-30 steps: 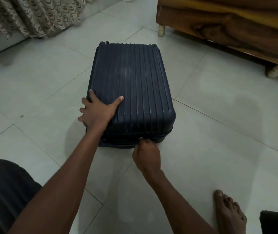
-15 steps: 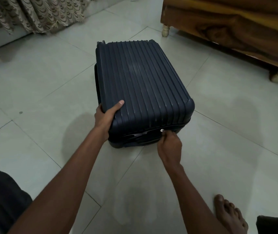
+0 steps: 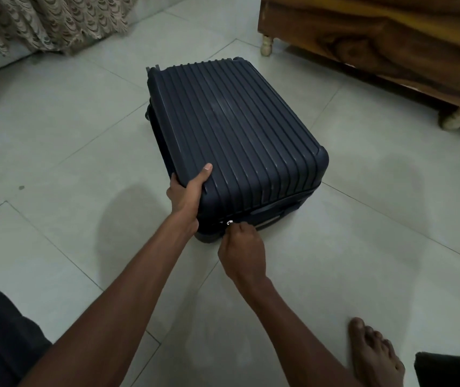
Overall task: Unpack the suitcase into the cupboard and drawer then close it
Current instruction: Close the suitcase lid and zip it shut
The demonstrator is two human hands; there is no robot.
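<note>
Toes of a bare foot (image 3: 374,356) are showing on the pale tiled floor (image 3: 55,152), well in front of and to the right of the dark navy ribbed hard-shell suitcase (image 3: 231,135), which is serving as the landmark here. Just in front of the suitcase's near side, the right hand (image 3: 242,254) is curling its fingers and pinching the small silver zip pull (image 3: 229,222) sitting on the zip line near the suitcase's near-left corner. At that same corner, the left hand (image 3: 188,192) is gripping the shell, thumb lying on the ribbed top and fingers wrapping round the left side. The suitcase is lying flat on the floor with its lid down. Behind it and to the right, a brown wooden furniture base (image 3: 377,43) on pale turned feet is standing; behind it and to the left, a beige patterned curtain (image 3: 44,20) is hanging.
</note>
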